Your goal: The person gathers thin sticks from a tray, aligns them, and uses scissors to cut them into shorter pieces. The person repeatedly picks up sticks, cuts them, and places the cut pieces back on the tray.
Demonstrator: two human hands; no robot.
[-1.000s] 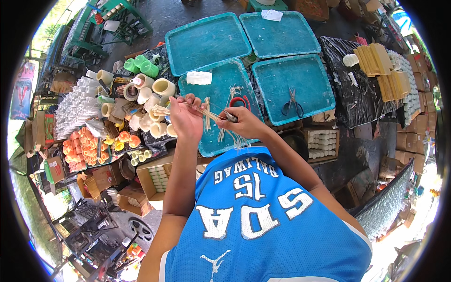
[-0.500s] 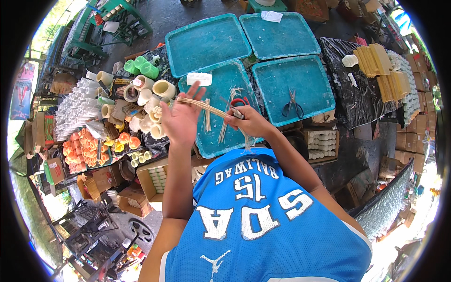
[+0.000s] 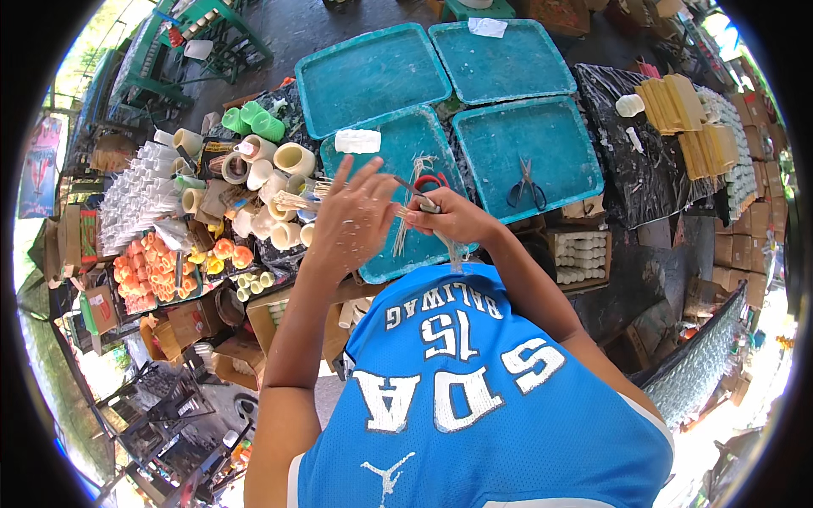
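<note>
My right hand is closed on one end of a bundle of thin, stiff cream strands. A grey metal piece and a dark, blade-like strip also stick out of that hand. My left hand lies across the bundle, its back up and its fingers stretched out and apart; it hides the bundle's middle. The strands' far ends fan out to its left. Red loop handles show just beyond my right hand. More loose strands lie on the teal tray below, near a white folded piece.
Three more teal trays lie beyond; dark-handled scissors rest in the right one. Cream cylinders, white cones and orange pieces crowd the left. Yellow slabs are stacked at right on black plastic.
My left hand has turned from palm up to back up and moved slightly right over the bundle. The strands' far ends have spread apart. The right hand stays nearly in place.
</note>
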